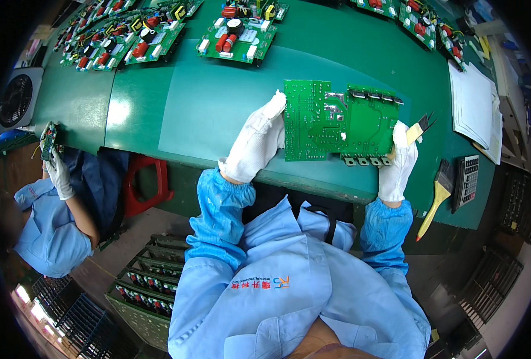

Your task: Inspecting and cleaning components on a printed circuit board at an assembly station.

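A green circuit board [313, 122] was held over the bench [211, 105], its soldered underside facing up and metal tabs showing along its near edge. The left hand [256, 139], white-gloved, gripped the circuit board's left edge; the right hand [400, 160], also gloved, closed on its right edge and held a brush [420, 127] as well, dark bristles pointing away to the right.

Right of the circuit board lay a second brush [439, 194] with a yellow, red-tipped handle, and just beside that a calculator [466, 182], its key markings too small to read. Farther right were white papers [476, 110] with no legible writing. Beyond the circuit board stood a populated board [236, 40]. Nearer the wearer than the circuit board, the blue jacket [289, 263] bore a small logo [262, 282] in orange, blue and red, with lettering beside it.
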### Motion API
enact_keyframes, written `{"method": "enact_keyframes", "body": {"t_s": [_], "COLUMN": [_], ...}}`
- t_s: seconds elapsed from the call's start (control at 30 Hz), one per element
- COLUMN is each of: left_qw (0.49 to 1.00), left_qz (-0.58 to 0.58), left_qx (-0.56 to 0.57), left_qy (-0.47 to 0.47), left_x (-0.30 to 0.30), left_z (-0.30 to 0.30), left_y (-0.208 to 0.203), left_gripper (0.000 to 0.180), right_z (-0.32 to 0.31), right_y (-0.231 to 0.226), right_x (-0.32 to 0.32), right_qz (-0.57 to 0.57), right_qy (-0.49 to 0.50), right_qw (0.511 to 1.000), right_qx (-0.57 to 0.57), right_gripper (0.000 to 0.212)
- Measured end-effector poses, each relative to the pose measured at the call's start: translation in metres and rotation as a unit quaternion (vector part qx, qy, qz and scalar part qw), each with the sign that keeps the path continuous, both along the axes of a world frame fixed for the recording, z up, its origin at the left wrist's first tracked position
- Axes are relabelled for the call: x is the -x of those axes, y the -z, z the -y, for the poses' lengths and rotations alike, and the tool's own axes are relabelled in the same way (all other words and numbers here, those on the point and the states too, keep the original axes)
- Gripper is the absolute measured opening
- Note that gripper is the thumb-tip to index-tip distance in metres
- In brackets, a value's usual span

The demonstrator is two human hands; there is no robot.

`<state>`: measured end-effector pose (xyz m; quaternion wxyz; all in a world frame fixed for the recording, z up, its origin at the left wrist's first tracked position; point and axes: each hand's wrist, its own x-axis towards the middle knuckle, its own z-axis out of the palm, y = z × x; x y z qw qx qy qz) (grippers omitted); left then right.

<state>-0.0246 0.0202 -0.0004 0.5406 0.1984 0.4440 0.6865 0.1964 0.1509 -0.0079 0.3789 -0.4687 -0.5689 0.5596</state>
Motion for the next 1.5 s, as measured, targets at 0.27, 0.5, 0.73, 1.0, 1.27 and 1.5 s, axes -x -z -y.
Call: {"method": "enact_keyframes", "body": {"t_s": [0.27, 0.5, 0.73, 1.0, 1.27, 1.5], "left_qw": [0.993, 0.996, 0.996, 0.995, 0.998, 0.999], "left_qz": [-0.117, -0.088, -0.088, -0.096, -0.052, -0.027], "left_qx": [-0.016, -0.009, -0.013, -0.012, -0.022, -0.022], "left_qy": [0.013, 0.003, 0.006, 0.016, -0.011, 0.03], "left_x": [0.006, 0.003, 0.003, 0.005, -0.001, 0.006], "left_z": [0.004, 0.004, 0.003, 0.005, 0.001, 0.005], "left_y": [0.004, 0.012, 0.003, 0.005, 0.008, 0.009], "left_gripper": [0.053, 0.05, 0.046, 0.046, 0.048, 0.049], "right_z": [0.003, 0.004, 0.004, 0.005, 0.003, 0.003], "right_y": [-0.004, -0.009, -0.006, -0.005, -0.003, -0.002], "right_x": [0.003, 0.009, 0.006, 0.004, 0.0, -0.002], "right_qz": [-0.005, -0.007, -0.014, -0.049, -0.057, -0.075], "right_qy": [0.007, 0.028, 0.029, 0.028, 0.013, 0.022], "right_qw": [1.0, 1.0, 0.999, 0.998, 0.998, 0.996], "right_qx": [0.005, 0.001, 0.014, 0.034, 0.029, 0.042], "right_gripper": [0.04, 0.04, 0.038, 0.036, 0.034, 0.031]}}
